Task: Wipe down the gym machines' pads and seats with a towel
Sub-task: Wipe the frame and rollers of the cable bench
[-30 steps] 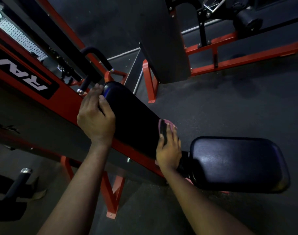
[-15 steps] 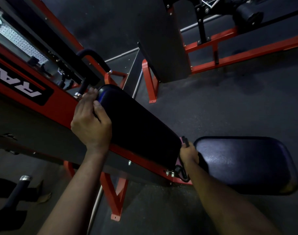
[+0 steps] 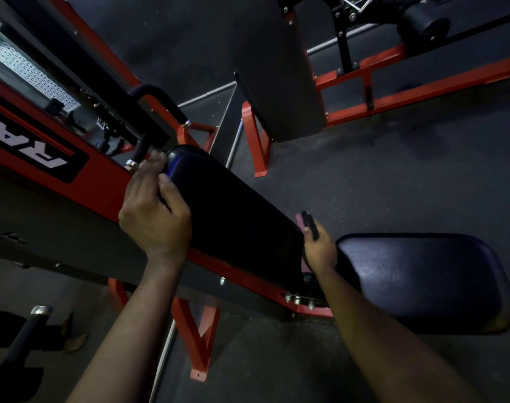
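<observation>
Over dark floor (image 3: 393,175), the left hand (image 3: 153,216) grips the top of the back pad (image 3: 233,216); the right hand (image 3: 320,253) clutches a pink towel (image 3: 299,221) at its base.

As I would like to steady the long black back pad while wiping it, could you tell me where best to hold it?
Probably its upper end, from the left: the back pad is rounded there, so fingers can wrap its edge, thumb on the face, as the left hand does.
</observation>
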